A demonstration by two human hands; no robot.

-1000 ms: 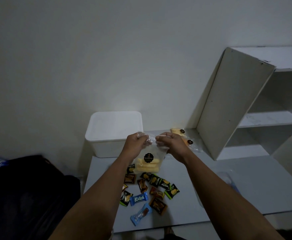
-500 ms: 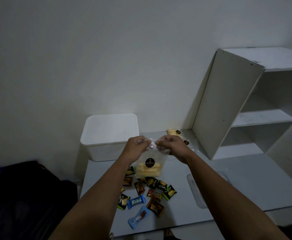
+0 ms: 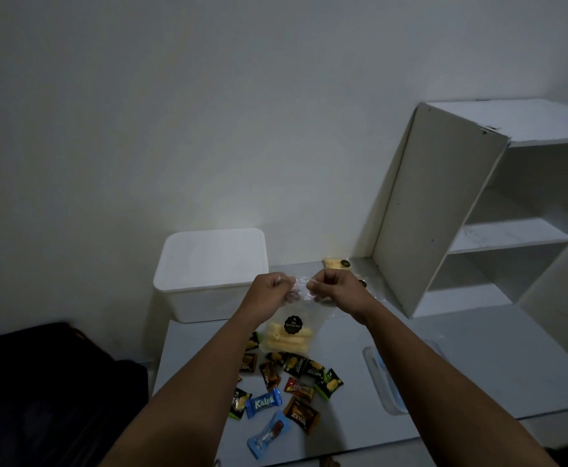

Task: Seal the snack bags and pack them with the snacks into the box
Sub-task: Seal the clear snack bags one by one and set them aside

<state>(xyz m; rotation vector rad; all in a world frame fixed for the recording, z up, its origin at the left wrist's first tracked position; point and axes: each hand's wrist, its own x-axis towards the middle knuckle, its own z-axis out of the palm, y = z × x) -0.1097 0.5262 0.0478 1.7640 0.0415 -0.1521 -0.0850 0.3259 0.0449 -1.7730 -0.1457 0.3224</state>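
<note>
- A dim room with a plain pale wall; a white table (image 3: 461, 358) stands against it, with a white shelf unit (image 3: 451, 210) on its far right part.
- The left hand (image 3: 269, 293) and the right hand (image 3: 334, 289) are both curled closed, fingers pinching the crumpled top edge of a clear snack bag (image 3: 291, 328), the two fists close together with a little plastic showing between them.
- The bag hangs below the fists, raised above the table, with pale yellow stick snacks (image 3: 284, 342) gathered at its bottom and a round black label (image 3: 293, 324) on its front.
- Under and in front of the bag, wrapped snacks (image 3: 296, 382) lie scattered on the table: dark green and brown packets, a red one, and two blue ones (image 3: 264, 403) nearest the person.
- A white box (image 3: 208, 274) sits at the table's far left corner, just behind the left hand; whether it has a lid on cannot be told.
- More yellow-filled bags (image 3: 336, 263) lie on the table behind the right hand, near the wall and the shelf unit.
- A clear flat lid (image 3: 380, 379) lies on the table beside the right forearm.
- A dark mass (image 3: 50, 392) fills the lower left, off the table.
</note>
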